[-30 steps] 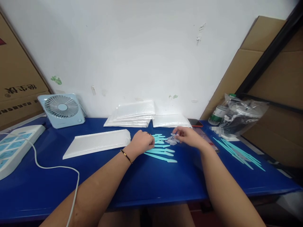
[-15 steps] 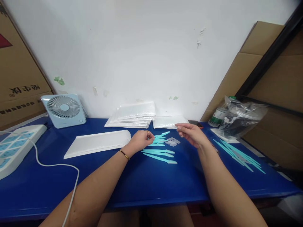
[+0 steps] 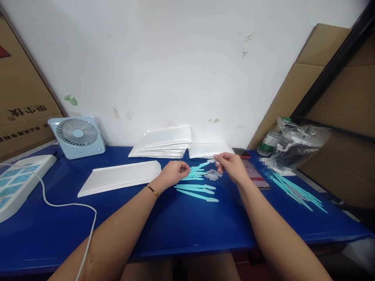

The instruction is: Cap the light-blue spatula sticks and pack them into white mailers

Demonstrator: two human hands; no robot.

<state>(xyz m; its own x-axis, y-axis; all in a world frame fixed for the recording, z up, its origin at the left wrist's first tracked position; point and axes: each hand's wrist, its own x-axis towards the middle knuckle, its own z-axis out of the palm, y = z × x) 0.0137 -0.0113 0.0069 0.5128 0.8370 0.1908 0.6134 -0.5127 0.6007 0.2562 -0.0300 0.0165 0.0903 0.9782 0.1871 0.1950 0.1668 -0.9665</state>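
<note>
My left hand [image 3: 173, 173] is closed in a pinch on the handle of a turquoise eyebrow razor [image 3: 204, 164], whose blade end points right. Between the thumb and finger of my right hand [image 3: 232, 167] is a small clear blade cap [image 3: 211, 160], close to that blade end. Beneath, turquoise razors [image 3: 195, 187] lie side by side on the table, several partly hidden by my left fingers. A small heap of clear caps [image 3: 213, 175] rests just left of my right hand.
White padded mailers [image 3: 168, 137] are stacked by the wall, with another mailer [image 3: 120, 177] at left. A fan [image 3: 77, 136], power strip [image 3: 27, 183] and white cable [image 3: 70, 203] occupy the left side. At right are a phone [image 3: 259, 180], more razors [image 3: 299, 192], a bottle [image 3: 269, 143] and a plastic bag [image 3: 304, 142].
My right hand has shifted slightly left and brought the clear cap near the razor's blade end. My left hand has hardly moved. More of the phone at right shows now.
</note>
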